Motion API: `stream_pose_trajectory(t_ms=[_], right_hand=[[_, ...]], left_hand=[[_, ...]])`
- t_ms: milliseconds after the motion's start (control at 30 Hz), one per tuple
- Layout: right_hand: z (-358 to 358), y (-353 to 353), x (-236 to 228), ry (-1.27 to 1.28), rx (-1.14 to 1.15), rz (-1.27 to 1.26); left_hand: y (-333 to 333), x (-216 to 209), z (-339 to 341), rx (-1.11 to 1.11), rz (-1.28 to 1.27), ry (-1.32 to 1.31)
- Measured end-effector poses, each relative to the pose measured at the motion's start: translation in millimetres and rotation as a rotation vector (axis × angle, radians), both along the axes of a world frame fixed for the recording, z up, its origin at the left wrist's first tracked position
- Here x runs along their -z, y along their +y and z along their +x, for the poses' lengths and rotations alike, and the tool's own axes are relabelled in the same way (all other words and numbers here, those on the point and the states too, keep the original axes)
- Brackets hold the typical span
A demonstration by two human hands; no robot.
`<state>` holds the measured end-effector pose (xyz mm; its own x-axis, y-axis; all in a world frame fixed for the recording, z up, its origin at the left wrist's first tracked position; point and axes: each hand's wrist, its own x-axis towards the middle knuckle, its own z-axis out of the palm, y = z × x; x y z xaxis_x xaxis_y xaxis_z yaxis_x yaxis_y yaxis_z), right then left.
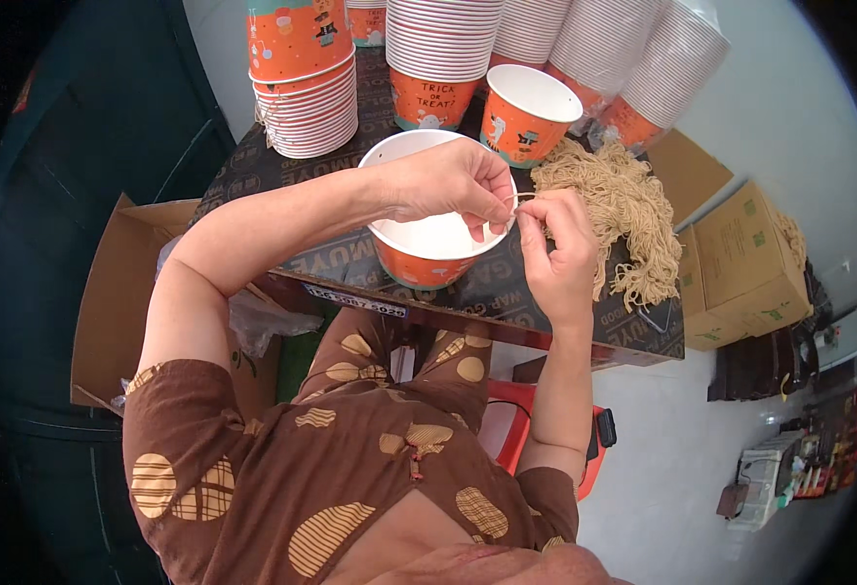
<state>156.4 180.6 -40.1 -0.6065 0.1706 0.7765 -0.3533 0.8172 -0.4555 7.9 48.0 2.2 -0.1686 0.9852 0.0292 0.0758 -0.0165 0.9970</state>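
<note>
Together, left fingers and right fingers pinch pale cord by an orange-and-white bucket.

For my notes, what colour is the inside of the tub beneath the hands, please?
The tub's inside is white, clearest in the head view.

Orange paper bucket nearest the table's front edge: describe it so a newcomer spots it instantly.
Find the dark tabletop printed with pale lettering, then its front edge. There stands a round orange paper bucket with a white rim. Unlike the nested orange bucket stacks and the single bucket farther back, it alone has the bare left hand over its mouth.
</note>
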Motion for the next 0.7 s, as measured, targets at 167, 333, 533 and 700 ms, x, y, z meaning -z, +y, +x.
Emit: stream_pose_trajectory(t_ms=[167,333,533,700], right_hand=[[2.5,-4.6,6.7,0.024,0.007,-0.026],[2.5,-8.5,7.9,0.038,-0.005,0.051],[2.1,-8.2,7.6,0.055,-0.036,0.078],[-3.2,-1.7,7.0,0.035,0.002,-0.001]], left_hand=[[-1.0,-0.9,0.2,-0.041,-0.015,-0.013],[-1.9,0.9,-2.6,-0.042,-0.038,-0.046],[-2.6,2.8,-1.7,-0.051,-0.037,0.044],[-3.5,1.2,1.4,-0.072,-0.024,0.141]])
